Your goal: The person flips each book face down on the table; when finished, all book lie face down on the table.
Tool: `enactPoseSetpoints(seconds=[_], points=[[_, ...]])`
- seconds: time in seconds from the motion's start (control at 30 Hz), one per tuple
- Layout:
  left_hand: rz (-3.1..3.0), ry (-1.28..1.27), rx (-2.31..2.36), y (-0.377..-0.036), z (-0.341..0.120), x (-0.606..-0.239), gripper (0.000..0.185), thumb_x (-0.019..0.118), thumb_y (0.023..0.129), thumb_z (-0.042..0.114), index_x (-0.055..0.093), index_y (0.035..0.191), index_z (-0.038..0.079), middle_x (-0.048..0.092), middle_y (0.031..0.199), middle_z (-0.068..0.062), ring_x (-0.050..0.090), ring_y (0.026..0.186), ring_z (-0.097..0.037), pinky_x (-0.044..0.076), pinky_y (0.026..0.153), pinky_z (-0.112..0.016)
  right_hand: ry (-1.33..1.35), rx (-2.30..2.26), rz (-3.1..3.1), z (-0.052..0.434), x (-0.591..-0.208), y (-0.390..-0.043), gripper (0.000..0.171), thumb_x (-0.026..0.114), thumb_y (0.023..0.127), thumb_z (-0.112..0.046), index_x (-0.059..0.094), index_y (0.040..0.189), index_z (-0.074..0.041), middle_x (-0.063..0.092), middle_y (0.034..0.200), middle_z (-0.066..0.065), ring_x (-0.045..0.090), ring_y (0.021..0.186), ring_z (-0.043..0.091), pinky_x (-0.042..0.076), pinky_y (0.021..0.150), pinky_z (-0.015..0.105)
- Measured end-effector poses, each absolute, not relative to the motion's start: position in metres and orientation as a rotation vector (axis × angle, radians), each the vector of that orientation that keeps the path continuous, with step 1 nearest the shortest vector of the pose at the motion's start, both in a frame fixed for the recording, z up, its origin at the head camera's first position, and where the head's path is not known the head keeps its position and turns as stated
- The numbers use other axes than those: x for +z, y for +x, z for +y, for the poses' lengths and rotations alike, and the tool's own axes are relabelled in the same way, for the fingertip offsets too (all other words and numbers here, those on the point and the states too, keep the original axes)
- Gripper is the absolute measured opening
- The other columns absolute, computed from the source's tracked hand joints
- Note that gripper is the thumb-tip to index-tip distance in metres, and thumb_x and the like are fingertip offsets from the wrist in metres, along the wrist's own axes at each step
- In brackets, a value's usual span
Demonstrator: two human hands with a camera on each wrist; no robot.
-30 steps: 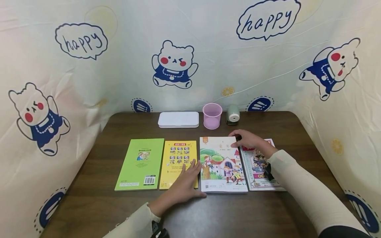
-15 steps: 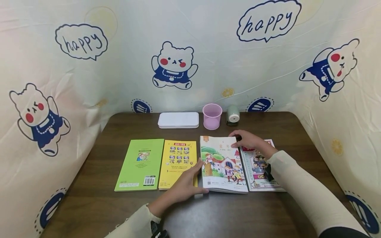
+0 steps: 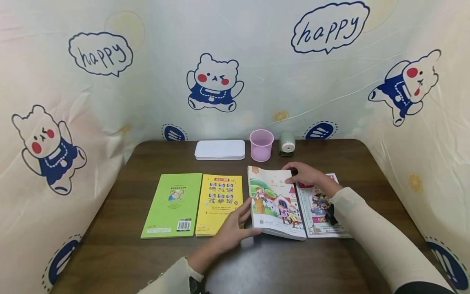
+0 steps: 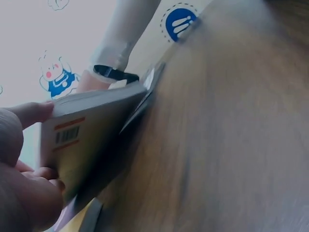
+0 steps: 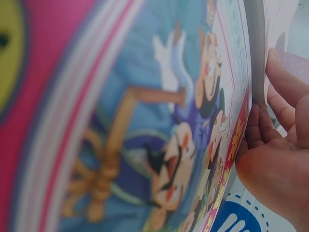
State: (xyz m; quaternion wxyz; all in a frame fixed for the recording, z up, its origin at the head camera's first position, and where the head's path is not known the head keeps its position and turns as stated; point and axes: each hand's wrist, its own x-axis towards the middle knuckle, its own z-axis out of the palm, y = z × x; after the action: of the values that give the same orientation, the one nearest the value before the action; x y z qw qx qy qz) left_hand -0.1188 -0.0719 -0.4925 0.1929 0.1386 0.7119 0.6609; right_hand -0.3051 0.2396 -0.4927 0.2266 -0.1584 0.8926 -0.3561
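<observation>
A thick white book (image 3: 275, 204) with a cartoon house and children on its cover lies between the hands, its left side tilted up. My left hand (image 3: 233, 228) grips its left edge, thumb near the front corner. In the left wrist view, the book's underside with a barcode (image 4: 67, 135) shows above the table, fingertips against it. My right hand (image 3: 310, 175) holds the upper right corner; in the right wrist view its fingers (image 5: 265, 128) bend at the book's edge. Under the right forearm lies a picture-covered book (image 3: 321, 208), partly hidden.
A yellow book (image 3: 220, 196) and a green book (image 3: 172, 204) lie in the row to the left. Along the back of the brown table (image 3: 286, 265) stand a white flat case (image 3: 220, 150), a pink cup (image 3: 261, 145) and a green pencil sharpener (image 3: 287, 143).
The left hand has moved right from beside the yellow book to the white book's left edge, and that side has risen. The right hand has stayed at the upper right corner.
</observation>
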Motion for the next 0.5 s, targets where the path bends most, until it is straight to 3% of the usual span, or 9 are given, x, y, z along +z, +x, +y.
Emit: enactPoseSetpoints(seconds=[0.1,0.2,0.33,0.5], points=[[1.953,0.403,1.919,-0.116,-0.066,-0.495,0.108,0.084,0.089,0.021,0.009,0.166,0.009,0.012,0.173,-0.008,0.027,0.154,-0.025,0.033,0.118,-0.036,-0.429,-0.976,2.464,0.239,-0.492,-0.304,0.039,0.075,0.096,-0.026,0.063,0.132,-0.014,0.062,0.128,0.011,0.054,0.114,0.031,0.045,0.107,0.054],[1.884,0.384,2.006,-0.113,-0.060,-0.498,0.112,0.083,0.089,0.015,0.003,0.167,0.016,0.012,0.173,-0.006,0.037,0.151,-0.027,0.044,0.112,-0.032,-0.416,-0.982,2.459,0.239,-0.492,-0.303,0.040,0.076,0.096,-0.027,0.063,0.132,-0.014,0.062,0.128,0.012,0.053,0.115,0.032,0.045,0.107,0.055],[1.843,0.336,2.101,-0.113,-0.055,-0.500,0.111,0.081,0.088,0.004,0.006,0.167,0.023,0.019,0.172,-0.005,0.049,0.142,-0.028,0.054,0.100,-0.030,-0.413,-0.989,2.457,0.238,-0.492,-0.302,0.042,0.076,0.095,-0.028,0.062,0.132,-0.014,0.061,0.129,0.012,0.052,0.117,0.033,0.043,0.109,0.056],[1.831,0.317,2.138,-0.113,-0.056,-0.500,0.109,0.080,0.087,-0.001,0.010,0.167,0.024,0.019,0.172,-0.004,0.051,0.141,-0.029,0.055,0.099,-0.032,-0.411,-0.996,2.466,0.237,-0.492,-0.303,0.042,0.076,0.095,-0.027,0.064,0.133,-0.015,0.061,0.130,0.011,0.052,0.118,0.033,0.042,0.110,0.057]])
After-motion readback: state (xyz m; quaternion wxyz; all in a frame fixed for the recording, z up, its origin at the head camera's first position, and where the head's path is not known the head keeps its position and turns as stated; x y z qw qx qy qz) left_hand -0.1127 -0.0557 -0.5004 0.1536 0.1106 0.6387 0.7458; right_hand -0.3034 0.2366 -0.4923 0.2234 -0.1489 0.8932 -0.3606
